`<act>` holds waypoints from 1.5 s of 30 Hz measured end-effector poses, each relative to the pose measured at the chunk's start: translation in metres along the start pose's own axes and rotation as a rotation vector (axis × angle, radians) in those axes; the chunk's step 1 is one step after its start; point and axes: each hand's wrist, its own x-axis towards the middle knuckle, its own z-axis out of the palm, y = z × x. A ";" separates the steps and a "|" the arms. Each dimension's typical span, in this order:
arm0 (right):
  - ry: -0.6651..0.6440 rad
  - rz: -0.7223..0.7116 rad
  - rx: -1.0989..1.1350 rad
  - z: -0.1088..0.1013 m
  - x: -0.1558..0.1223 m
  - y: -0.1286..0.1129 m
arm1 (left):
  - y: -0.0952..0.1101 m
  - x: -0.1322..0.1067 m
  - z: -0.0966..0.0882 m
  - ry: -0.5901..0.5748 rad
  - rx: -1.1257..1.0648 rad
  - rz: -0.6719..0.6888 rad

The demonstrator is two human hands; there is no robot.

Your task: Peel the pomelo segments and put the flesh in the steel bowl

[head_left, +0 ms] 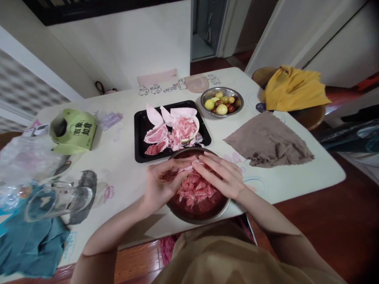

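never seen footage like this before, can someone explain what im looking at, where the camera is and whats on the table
There is no machine here: one camera sits on a person's head and looks down at their own two bare hands. The left hand and right hand meet over a metal bowl of peeled pink pomelo flesh, together holding a piece of it. Behind the bowl lies a black tray of pomelo peel and segments. Also on the white table: a small bowl of fruit, a brown cloth, a glass mug, and a green box.
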 end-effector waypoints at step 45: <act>0.152 0.238 0.431 0.019 0.005 -0.008 | -0.012 0.012 -0.006 -0.029 0.118 0.025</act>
